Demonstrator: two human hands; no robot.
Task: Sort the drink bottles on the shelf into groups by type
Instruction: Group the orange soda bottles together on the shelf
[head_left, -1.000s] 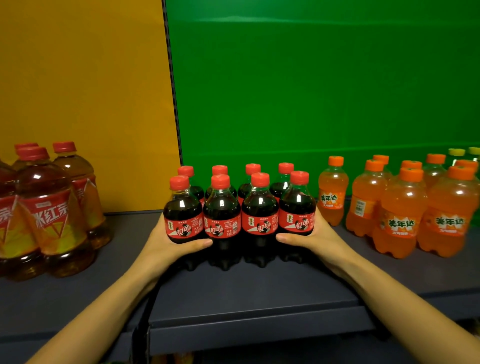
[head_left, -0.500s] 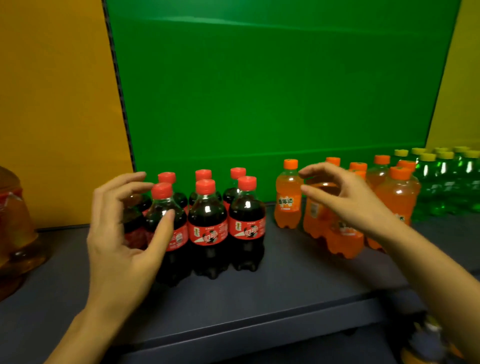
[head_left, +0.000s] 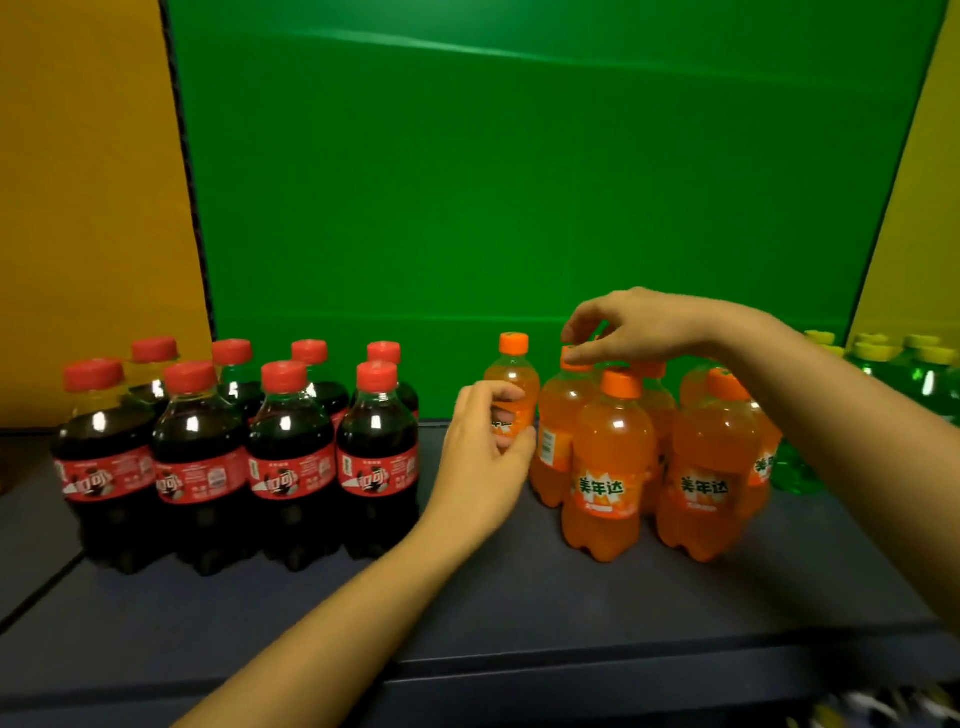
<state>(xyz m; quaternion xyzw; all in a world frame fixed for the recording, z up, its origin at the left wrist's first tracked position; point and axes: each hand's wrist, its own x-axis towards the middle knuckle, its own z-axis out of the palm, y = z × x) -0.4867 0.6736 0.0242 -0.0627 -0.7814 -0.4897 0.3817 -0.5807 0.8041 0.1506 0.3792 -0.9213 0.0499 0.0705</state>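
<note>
Cola bottles (head_left: 234, 457) grouped, lower left. Orange cluster (head_left: 613, 467) centre-right unfinished: left hand (head_left: 485, 457) grips stray orange bottle (head_left: 511, 371), right hand (head_left: 649, 327) pinches neighbouring cap (head_left: 572, 362).

1. The cola bottles (head_left: 291, 457) stand on the left part of the shelf (head_left: 519, 597), in two rows of four, one row behind the other.
2. The Mirinda bottles (head_left: 608, 467) cluster to their right, apart from them.
3. A lone Mirinda bottle (head_left: 511, 374) stands at the cluster's rear left, and the left hand (head_left: 483, 457) wraps it from the front.
4. The right hand (head_left: 639, 327) hangs over the cluster's rear caps.
5. More soda bottles (head_left: 904, 369) stand farthest right.
</note>
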